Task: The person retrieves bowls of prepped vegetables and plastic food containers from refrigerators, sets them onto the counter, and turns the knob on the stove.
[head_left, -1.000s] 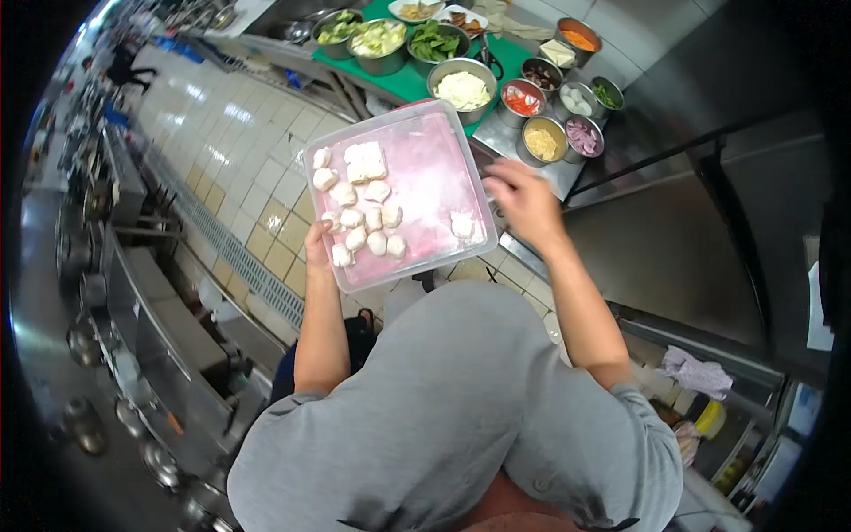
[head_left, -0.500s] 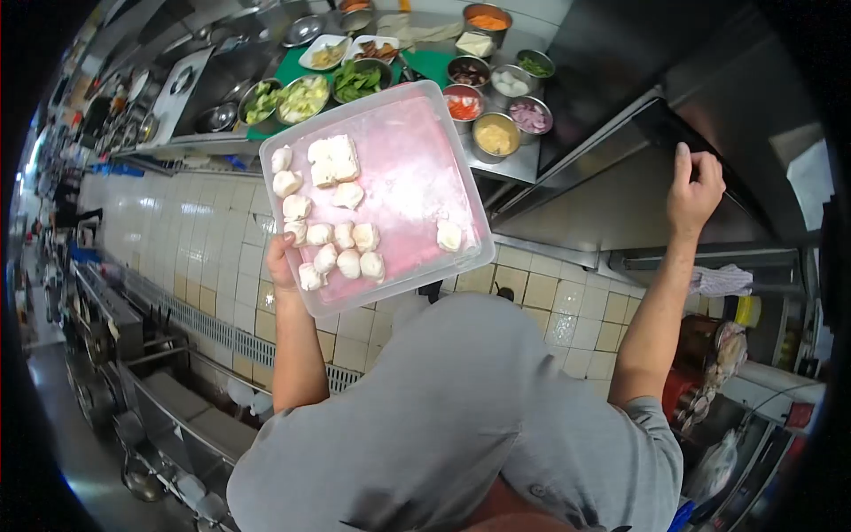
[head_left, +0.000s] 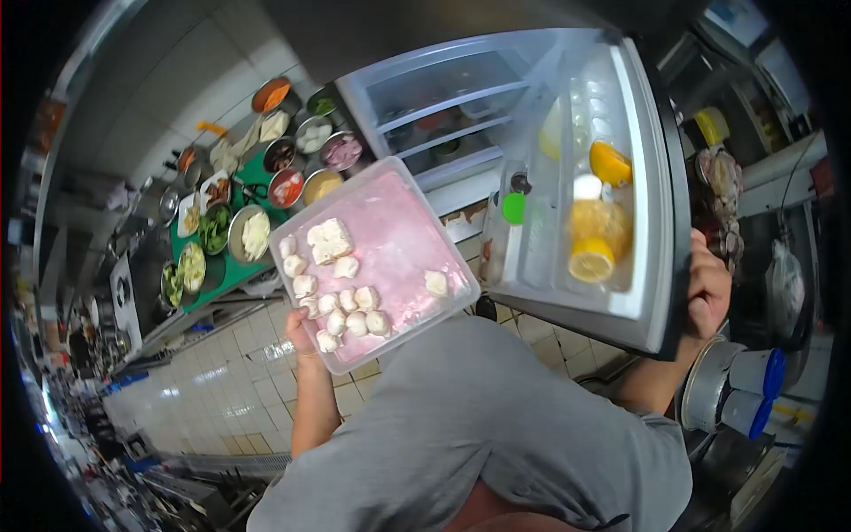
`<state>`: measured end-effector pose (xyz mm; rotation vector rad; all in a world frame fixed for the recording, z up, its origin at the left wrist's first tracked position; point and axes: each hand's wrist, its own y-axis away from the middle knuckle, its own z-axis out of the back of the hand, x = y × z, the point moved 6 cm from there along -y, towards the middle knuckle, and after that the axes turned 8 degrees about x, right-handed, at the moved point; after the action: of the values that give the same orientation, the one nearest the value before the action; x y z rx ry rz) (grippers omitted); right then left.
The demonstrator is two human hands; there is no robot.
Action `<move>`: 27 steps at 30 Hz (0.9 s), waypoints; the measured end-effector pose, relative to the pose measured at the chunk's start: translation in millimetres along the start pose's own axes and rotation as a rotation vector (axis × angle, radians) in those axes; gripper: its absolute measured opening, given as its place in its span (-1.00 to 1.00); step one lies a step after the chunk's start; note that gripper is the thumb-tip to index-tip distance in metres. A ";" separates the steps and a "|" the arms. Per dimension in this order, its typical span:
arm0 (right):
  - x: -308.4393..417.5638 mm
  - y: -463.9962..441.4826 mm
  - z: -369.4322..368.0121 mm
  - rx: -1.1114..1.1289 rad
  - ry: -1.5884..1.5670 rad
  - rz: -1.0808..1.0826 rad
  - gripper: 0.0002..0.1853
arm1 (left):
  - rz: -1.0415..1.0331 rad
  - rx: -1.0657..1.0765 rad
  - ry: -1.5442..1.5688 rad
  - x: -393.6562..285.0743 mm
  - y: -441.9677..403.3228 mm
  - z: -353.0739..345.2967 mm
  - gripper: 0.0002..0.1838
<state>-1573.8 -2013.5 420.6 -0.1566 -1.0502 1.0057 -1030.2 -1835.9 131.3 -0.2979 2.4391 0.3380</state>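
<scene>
My left hand (head_left: 303, 335) grips the near left edge of a shallow, clear plastic tray (head_left: 394, 235) with a pinkish, dusted bottom. In it lie several rounded white lumps (head_left: 355, 321), a bigger white block (head_left: 330, 241) and one separate piece (head_left: 435, 284) at the right. At the right, my right hand (head_left: 707, 288) is closed on the outer edge of the open fridge door (head_left: 678, 213); part of its fingers is hidden by that edge. In the door shelves are a cut lemon (head_left: 591, 262) in clear wrap, an orange-yellow half (head_left: 610, 164) and a white round item (head_left: 587, 187).
Behind the door, the fridge compartment (head_left: 452, 111) shows clear shelves. On the counter at left, a green board (head_left: 232, 273) holds bowls of leafy greens (head_left: 214, 229), with bowls of red onion (head_left: 341, 152) and orange shreds (head_left: 274, 96) nearby. Blue-lidded tubs (head_left: 756, 377) stand at lower right.
The fridge door has swung open toward me with my right hand, showing the inside. My view has turned right; the tray stays in my left hand.
</scene>
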 end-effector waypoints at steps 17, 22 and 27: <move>40.3 178.5 115.3 -0.866 0.101 -0.261 -0.60 | 0.124 0.434 0.027 -33.6 -140.8 -203.0 -0.34; 22.2 180.9 125.2 -0.844 0.033 -0.203 -0.62 | 0.086 0.603 0.018 -72.4 -222.0 -219.2 -0.40; 30.8 176.5 119.2 -0.859 0.079 -0.233 -0.63 | 0.014 0.638 -0.069 -104.4 -306.2 -213.1 -0.43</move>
<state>-1771.6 -1929.9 407.2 -0.7479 -1.3367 0.2850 -982.6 -2177.5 307.7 0.0124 2.3373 -0.4182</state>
